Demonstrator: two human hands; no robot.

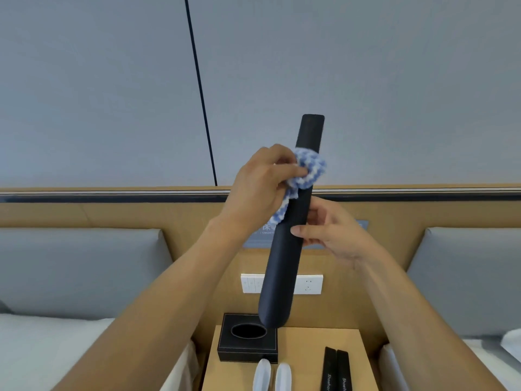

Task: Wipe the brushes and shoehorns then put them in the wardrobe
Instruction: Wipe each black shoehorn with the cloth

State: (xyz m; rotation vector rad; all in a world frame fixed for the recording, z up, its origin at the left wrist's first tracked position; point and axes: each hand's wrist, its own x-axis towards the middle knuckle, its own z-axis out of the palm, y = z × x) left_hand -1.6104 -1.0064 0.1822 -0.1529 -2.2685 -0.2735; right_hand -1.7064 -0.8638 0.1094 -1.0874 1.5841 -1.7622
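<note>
Up in front of the wall panels, the right hand (329,230) grips a long black shoehorn (293,221) around its middle, thumb across the front and fingers curled behind, holding it nearly upright with the broad rounded end pointing down. Just above that grip, the left hand (262,187) pinches a blue-and-white cloth (306,172) and presses it around the shoehorn's narrow upper shaft; a tail of the cloth hangs down beside the shaft, between the two hands. Well below the hands sits a wooden desk (315,351) between two beds. On it, under the shoehorn's lower end, stands a black tissue box (248,345). Nearer the camera lie two pale shoehorns (272,375) side by side, and to their right two black sleeves (337,371) with white lettering.
</note>
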